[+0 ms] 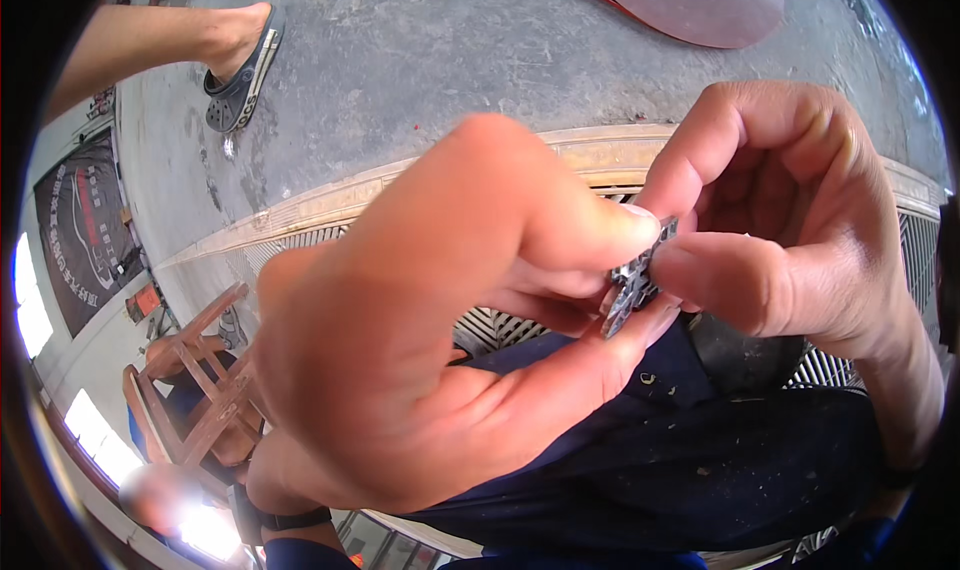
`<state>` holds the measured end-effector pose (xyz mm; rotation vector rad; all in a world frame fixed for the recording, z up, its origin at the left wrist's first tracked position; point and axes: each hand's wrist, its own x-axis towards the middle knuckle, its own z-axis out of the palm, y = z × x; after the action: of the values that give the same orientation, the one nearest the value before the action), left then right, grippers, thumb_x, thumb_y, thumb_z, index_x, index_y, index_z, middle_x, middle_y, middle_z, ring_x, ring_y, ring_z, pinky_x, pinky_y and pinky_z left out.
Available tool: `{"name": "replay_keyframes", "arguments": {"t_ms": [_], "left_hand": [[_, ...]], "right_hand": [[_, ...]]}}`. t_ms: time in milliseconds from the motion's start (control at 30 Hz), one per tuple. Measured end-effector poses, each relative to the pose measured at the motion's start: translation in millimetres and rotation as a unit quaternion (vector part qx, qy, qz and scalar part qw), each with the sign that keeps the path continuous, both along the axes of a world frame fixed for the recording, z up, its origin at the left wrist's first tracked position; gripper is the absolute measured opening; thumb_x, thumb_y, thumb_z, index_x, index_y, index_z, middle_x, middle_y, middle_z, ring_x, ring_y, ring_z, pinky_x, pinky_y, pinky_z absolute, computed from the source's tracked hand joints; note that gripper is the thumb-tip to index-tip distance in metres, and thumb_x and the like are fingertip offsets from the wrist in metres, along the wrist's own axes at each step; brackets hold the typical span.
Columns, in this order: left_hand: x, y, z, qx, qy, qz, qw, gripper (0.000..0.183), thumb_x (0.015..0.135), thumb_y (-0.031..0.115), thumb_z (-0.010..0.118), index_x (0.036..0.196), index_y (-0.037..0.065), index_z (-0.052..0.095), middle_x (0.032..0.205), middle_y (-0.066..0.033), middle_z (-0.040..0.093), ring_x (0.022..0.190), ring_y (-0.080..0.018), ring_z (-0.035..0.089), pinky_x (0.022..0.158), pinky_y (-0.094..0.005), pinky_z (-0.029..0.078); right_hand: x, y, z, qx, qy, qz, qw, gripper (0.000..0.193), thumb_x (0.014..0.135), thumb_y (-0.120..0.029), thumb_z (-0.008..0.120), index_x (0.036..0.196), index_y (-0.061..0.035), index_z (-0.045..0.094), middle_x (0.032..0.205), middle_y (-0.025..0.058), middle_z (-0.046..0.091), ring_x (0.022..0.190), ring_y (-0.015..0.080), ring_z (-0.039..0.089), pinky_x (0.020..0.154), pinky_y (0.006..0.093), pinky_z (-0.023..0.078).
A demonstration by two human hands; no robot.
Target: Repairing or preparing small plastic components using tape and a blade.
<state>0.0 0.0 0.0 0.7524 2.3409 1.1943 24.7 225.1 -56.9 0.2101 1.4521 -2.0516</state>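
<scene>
Between both hands is a small, thin silver-grey piece with a jagged, cut-out outline; its exact kind does not show, and fingers cover much of it. My left hand, large and close in the middle of the view, pinches it between thumb and curled fingers. From the right side my right hand grips the same piece with its thumb and bent forefinger, its other fingers folded into the palm. Both hands are over my dark trousers, which carry pale specks.
A wide, flat reddish-grey roll, like tape, lies on the concrete floor. Another person's foot in a dark clog stands at upper left. A slatted metal grate with a tan border runs beneath my hands. Someone sits by a wooden frame at lower left.
</scene>
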Motion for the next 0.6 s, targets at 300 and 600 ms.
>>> {"name": "replay_keyframes", "arguments": {"t_ms": [300,600], "left_hand": [[-37.9,-7.1,-61.1,0.023,-0.219,0.144,0.965,0.029,0.089,-0.004,0.072,0.114,-0.003,0.058,0.096,-0.0099,0.070,0.088,-0.0126,0.070,0.077,-0.0236,0.057],[-75.3,-5.6,-169.9,0.078,-0.162,0.159,0.971,0.029,0.088,0.001,0.074,0.114,0.000,0.061,0.093,-0.0077,0.069,0.083,-0.0124,0.068,0.076,-0.0247,0.054]], "right_hand": [[-31.6,8.1,-64.4,0.237,0.243,-0.021,0.940,0.019,0.095,-0.008,0.068,0.111,0.0018,0.067,0.092,0.0029,0.067,0.086,0.0085,0.063,0.076,0.0241,0.051],[-94.8,-8.8,-133.8,0.518,0.406,-0.013,0.753,0.021,0.089,-0.009,0.072,0.110,-0.0071,0.071,0.089,0.0056,0.065,0.074,0.0144,0.060,0.070,0.0289,0.051]]}}
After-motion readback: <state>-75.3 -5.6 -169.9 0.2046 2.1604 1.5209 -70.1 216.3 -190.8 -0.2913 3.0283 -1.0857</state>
